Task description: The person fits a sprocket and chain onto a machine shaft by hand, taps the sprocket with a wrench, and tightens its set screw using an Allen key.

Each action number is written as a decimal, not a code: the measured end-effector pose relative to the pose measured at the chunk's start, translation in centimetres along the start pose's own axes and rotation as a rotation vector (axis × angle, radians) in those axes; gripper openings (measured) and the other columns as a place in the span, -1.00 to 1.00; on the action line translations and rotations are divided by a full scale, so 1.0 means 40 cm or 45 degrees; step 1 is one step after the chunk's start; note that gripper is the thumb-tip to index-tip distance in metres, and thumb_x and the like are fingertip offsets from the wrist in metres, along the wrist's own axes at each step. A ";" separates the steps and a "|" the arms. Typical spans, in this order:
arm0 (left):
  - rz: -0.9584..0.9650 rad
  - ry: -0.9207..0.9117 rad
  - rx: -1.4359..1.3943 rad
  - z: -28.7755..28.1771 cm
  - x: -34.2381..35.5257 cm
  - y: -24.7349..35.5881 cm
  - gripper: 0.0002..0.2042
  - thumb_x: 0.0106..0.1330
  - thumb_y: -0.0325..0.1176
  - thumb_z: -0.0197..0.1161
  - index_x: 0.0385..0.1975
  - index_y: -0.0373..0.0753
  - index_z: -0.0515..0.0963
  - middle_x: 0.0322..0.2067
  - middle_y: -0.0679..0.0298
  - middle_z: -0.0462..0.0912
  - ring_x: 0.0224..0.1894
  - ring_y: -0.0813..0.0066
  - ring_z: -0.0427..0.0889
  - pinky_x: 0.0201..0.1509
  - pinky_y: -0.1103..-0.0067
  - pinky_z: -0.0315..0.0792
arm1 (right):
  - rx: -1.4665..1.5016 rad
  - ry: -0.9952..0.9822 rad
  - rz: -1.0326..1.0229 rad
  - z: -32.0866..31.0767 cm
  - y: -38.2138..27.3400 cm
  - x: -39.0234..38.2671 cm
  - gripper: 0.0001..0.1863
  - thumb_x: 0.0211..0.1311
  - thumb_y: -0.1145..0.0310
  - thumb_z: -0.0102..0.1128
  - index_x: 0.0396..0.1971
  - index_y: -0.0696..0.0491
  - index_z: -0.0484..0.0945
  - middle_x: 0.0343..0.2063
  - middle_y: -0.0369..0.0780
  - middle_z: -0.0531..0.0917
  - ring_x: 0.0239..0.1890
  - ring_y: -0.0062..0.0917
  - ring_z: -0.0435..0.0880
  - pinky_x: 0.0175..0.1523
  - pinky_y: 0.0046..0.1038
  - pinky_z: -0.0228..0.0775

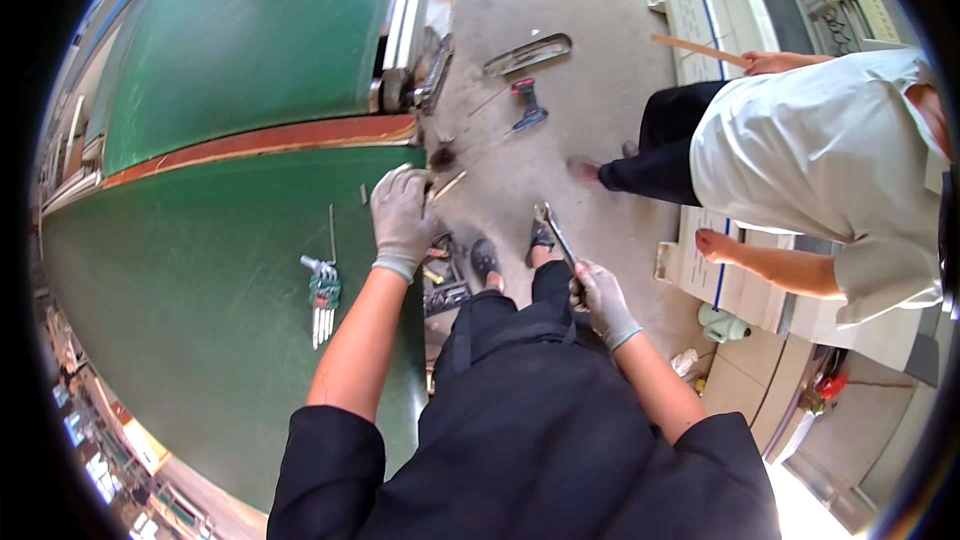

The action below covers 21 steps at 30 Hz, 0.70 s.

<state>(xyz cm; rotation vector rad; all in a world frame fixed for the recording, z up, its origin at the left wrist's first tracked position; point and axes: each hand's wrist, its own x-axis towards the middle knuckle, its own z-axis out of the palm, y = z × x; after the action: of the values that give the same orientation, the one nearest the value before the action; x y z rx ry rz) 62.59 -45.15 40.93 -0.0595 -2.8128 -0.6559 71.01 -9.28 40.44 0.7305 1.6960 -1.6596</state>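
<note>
My left hand [402,215], in a pale work glove, is at the right edge of the green surface [230,390], its fingers curled together. Whatever they grip is hidden; a thin tan strip [450,186] shows just beside them, and I cannot tell whether they touch it. My right hand [602,302], gloved too, is closed around the handle of a metal wrench [561,238], whose jaw end points away from me over the floor. Left of my left forearm, a hex key set [323,295] in a green holder lies on the green surface, with a thin rod [332,232] above it.
A cordless drill [529,108] and a long metal part [528,55] lie on the floor ahead. Beside my feet is a tool tray [445,285]. A co-worker in a white shirt [810,145] stands at right, holding a strip [697,49], near white machine panels [700,10].
</note>
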 end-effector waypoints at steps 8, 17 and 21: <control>-0.589 -0.212 -0.976 -0.070 -0.071 0.079 -0.65 0.52 -0.13 0.20 -0.31 -0.35 0.61 -0.43 0.24 0.63 -0.30 0.38 0.63 -0.15 0.43 0.52 | -0.053 -0.478 -0.287 0.155 -0.197 -0.105 -0.51 0.57 0.20 0.11 0.31 0.20 0.48 -0.43 -0.33 0.60 -0.39 -0.68 0.57 -0.22 -0.60 0.47; -1.203 0.622 -2.266 -0.298 -0.342 0.161 -0.71 0.66 -0.10 -0.01 -0.11 -0.21 0.49 -0.55 0.45 0.39 -0.52 0.65 0.44 -0.24 0.53 0.55 | -1.507 -1.038 -0.887 0.428 -0.291 -0.109 -0.64 0.35 0.26 0.27 0.05 0.13 0.62 -0.14 -0.01 0.74 -0.09 -0.10 0.73 0.02 -0.22 0.56; -1.689 0.570 -1.070 -0.480 -0.573 -0.012 -0.67 0.61 -0.02 0.08 -0.17 -0.20 0.46 -0.50 0.43 0.42 -0.55 0.72 0.43 -0.50 0.63 0.50 | -1.337 -0.714 -0.922 0.447 -0.277 -0.059 -0.77 0.28 0.28 0.34 -0.27 0.16 0.68 -0.36 -0.02 0.71 -0.26 -0.09 0.72 -0.11 -0.21 0.55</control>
<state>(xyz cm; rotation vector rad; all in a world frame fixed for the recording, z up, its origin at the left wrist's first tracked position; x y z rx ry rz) 89.23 -53.64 51.59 1.6064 -1.6313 -1.7209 65.16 -27.50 49.49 -0.8377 2.1121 -0.9175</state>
